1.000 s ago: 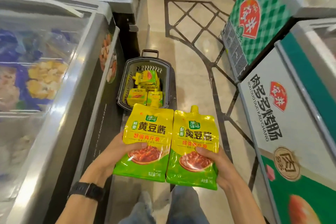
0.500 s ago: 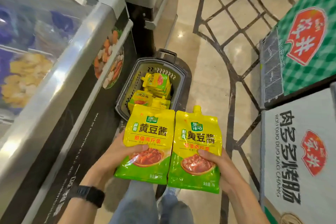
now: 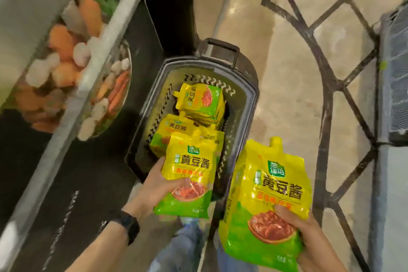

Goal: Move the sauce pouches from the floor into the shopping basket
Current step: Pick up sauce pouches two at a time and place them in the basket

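At lower centre of the frame, the left hand (image 3: 159,185) grips one sauce pouch (image 3: 189,174) by its lower part, thumb across the printed face; the pouch's top appears to hang over the near end of the shopping basket (image 3: 251,104). At lower right, the right hand (image 3: 309,234) clamps a second pouch (image 3: 269,205) likewise, just beside the basket's right rim. Recommended handling: lower each pouch flat onto the stack (image 3: 198,99) inside, one hand at a time, releasing only below the rim. Each pouch is yellow above and green below, glossy, soft-sided, with a corner spout and a pictured red dish.
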Motion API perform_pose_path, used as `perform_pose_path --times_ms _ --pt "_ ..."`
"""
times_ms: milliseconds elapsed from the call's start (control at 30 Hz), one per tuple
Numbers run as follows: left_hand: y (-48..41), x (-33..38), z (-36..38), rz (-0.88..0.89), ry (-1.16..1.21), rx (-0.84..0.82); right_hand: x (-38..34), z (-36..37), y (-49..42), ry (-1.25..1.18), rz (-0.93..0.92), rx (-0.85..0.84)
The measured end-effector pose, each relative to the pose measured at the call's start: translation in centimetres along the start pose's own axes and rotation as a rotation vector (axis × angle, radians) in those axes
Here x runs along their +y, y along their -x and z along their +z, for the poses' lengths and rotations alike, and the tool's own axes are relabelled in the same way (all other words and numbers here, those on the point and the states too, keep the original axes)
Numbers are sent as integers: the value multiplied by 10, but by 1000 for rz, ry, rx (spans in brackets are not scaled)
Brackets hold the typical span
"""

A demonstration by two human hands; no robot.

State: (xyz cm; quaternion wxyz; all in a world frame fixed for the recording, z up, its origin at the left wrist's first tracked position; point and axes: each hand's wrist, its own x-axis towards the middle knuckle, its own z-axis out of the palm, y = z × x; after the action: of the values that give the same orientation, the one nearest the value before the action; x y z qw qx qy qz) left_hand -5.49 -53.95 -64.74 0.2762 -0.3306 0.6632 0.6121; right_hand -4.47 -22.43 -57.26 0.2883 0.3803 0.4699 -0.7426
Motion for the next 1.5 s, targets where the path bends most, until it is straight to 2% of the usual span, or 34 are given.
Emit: perform_pose_path --times_ms 200,300,400,500,567,633,700,800,867,1000,1100,1133,1200,1333,1367,1433,1500 --pt "-136 -24 36 0 -63 -42 -4 -28 -94 265 -27 48" --pt "-183 -31 56 6 -120 -27 -11 -31 -126 410 -57 -38" --pt "-221 -50 64 -37 -276 -64 -20 -19 -142 500 -43 -131" --pt "-233 -61 69 -52 -527 -48 -26 -3 -153 509 -23 -93" --pt "-228 -58 74 93 -841 55 -37 15 -163 532 -22 -111" --pt "-218 -50 81 350 -1190 157 -53 39 -175 587 -30 -207" --pt "-220 -57 83 527 -1338 104 -73 61 -194 649 -60 -295" --pt "-228 -84 81 588 -1278 17 -104 108 -235 828 -108 -461" --pt "-226 -98 81 607 -1297 24 -120 142 -275 985 -155 -543" --pt "-225 -111 82 668 -1304 100 -128 204 -370 1487 -264 -690" --pt "-228 -118 79 650 -1278 106 -115 234 -427 1820 -265 -696" --pt "-229 -121 78 653 -1270 109 -108 239 -437 1939 -327 -680" --pt "-228 -123 79 662 -1261 116 -96 242 -447 2158 -584 -616" --pt "-229 -121 79 628 -1276 105 -69 235 -422 2365 -1183 -508" --pt "-229 -120 80 616 -1277 102 -62 229 -418 2385 -1258 -523" --pt "-227 -117 80 594 -1295 95 -48 208 -421 2395 -1226 -535" --pt "-225 -116 82 590 -1309 91 -41 186 -429 2416 -1137 -459"
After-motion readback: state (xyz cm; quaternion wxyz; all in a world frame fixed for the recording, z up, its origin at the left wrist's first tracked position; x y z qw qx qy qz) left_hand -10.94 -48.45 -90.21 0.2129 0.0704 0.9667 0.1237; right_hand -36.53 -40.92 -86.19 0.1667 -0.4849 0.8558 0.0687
